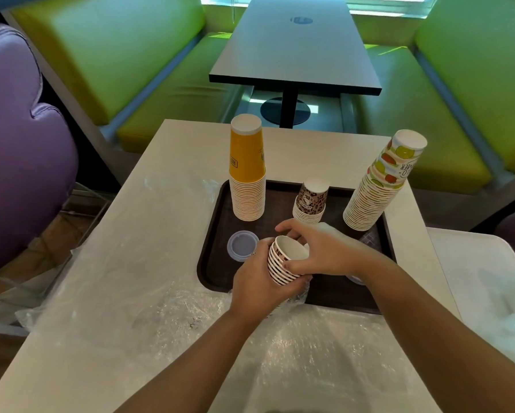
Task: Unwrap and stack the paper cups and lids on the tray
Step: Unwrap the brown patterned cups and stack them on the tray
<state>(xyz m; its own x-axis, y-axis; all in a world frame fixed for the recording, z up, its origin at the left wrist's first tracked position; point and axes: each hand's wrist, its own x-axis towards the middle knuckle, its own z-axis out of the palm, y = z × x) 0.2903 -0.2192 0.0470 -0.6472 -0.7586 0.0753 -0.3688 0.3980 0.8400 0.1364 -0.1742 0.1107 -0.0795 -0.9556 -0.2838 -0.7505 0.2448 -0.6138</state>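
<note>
A dark brown tray (217, 210) lies on the pale table. Three upside-down cup stacks stand on it: a tall yellow stack (247, 168) at back left, a short leopard-print stack (311, 201) in the middle, and a leaning fruit-print stack (381, 183) at back right. A stack of clear lids (242, 245) sits at the tray's left. Above the tray's front, my left hand (256, 281) grips a short stack of small cups (283, 260), tilted with its mouth upward. My right hand (318, 248) holds the same stack at its rim. Clear wrap clings under the stack.
Crumpled clear plastic wrap (149, 293) covers the table to the left and front of the tray. More plastic (506, 296) lies on a white surface at right. A dark table (295, 52) and green benches (125, 55) stand beyond; a purple seat (18, 144) is at left.
</note>
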